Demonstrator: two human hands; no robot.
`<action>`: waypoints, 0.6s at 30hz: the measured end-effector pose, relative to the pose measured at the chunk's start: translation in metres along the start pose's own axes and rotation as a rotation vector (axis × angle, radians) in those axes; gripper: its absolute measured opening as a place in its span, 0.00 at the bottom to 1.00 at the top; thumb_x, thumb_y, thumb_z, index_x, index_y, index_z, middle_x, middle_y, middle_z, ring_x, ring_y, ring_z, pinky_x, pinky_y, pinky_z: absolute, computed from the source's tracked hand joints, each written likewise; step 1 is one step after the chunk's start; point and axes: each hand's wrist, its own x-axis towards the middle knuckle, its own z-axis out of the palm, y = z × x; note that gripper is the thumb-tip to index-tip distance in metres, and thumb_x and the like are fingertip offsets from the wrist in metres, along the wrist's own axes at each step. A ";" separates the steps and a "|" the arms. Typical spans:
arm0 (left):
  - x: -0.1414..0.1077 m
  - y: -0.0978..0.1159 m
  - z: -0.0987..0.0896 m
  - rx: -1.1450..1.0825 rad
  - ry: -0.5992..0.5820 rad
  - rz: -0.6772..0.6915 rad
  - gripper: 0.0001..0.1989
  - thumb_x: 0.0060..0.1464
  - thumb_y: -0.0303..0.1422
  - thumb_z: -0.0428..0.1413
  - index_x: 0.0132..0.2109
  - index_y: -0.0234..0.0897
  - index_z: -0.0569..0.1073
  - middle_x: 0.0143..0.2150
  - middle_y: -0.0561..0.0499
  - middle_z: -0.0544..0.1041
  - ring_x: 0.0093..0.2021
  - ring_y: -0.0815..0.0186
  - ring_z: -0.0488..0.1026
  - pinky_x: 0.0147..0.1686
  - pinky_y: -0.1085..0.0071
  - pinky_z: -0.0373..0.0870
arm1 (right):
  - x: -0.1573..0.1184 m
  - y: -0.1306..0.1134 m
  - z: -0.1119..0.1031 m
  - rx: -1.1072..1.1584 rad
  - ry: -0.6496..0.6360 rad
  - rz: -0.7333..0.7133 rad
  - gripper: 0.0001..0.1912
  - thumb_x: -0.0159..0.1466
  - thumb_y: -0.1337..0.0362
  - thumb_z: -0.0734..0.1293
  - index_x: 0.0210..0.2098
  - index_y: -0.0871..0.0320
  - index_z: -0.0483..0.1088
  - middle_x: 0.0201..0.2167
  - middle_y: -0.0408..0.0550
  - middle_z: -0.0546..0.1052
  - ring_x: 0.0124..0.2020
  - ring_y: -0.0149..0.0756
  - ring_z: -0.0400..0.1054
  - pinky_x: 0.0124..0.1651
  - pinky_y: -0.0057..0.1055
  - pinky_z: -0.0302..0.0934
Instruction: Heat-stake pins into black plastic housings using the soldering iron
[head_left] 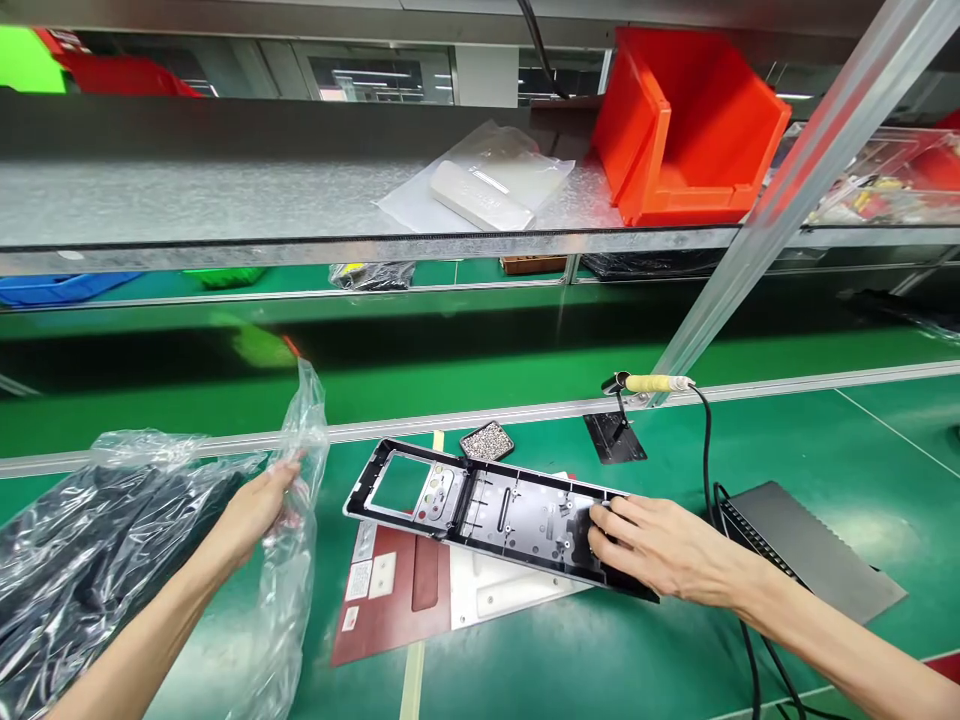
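My left hand [271,500] is closed around a clear plastic bag [289,600], which hangs crumpled down to the bench. My right hand [649,545] lies over the right end of a long black plastic housing [517,515], its fingers reaching inside the shell. A square window and a small panel with coloured buttons show at the housing's left end. Beneath the housing is a fixture board [390,600], dark red on the left and white on the right. Whether the right fingers grip the housing's edge or only press on it is partly hidden.
Plastic-wrapped black parts [112,560] lie at the left. Behind the housing is a small tray of screws [487,441]. A yellow-handled soldering iron [652,383] rests in its stand, its black cable [707,440] trailing down. A grey plate [817,550] lies right; a red bin [694,130] stands on the shelf.
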 end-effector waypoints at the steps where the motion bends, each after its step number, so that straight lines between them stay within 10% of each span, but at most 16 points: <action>1: 0.011 0.009 0.006 -0.025 -0.019 0.020 0.27 0.68 0.46 0.46 0.68 0.43 0.69 0.45 0.49 0.83 0.25 0.64 0.76 0.23 0.71 0.67 | 0.000 0.000 0.000 0.003 0.002 0.008 0.13 0.72 0.73 0.58 0.47 0.62 0.73 0.45 0.55 0.78 0.34 0.34 0.67 0.39 0.34 0.71; 6: 0.075 0.074 0.052 -0.137 -0.083 0.160 0.20 0.66 0.43 0.58 0.57 0.34 0.74 0.55 0.46 0.76 0.51 0.54 0.77 0.49 0.55 0.78 | -0.002 0.003 0.000 0.002 0.013 0.061 0.13 0.72 0.74 0.57 0.46 0.61 0.73 0.45 0.54 0.78 0.35 0.35 0.67 0.40 0.35 0.71; 12: 0.118 0.161 0.123 -0.256 -0.225 0.296 0.19 0.66 0.40 0.59 0.60 0.36 0.72 0.58 0.43 0.75 0.53 0.56 0.76 0.51 0.54 0.78 | -0.009 0.004 0.000 -0.042 0.008 0.100 0.17 0.72 0.75 0.54 0.47 0.62 0.73 0.46 0.56 0.78 0.38 0.38 0.68 0.42 0.37 0.69; 18: 0.107 0.152 0.127 -0.275 -0.265 0.535 0.23 0.66 0.44 0.58 0.63 0.38 0.71 0.66 0.40 0.70 0.63 0.51 0.70 0.61 0.46 0.69 | -0.016 0.006 0.004 -0.038 0.009 0.145 0.19 0.70 0.77 0.53 0.47 0.62 0.73 0.45 0.56 0.78 0.38 0.39 0.66 0.38 0.34 0.66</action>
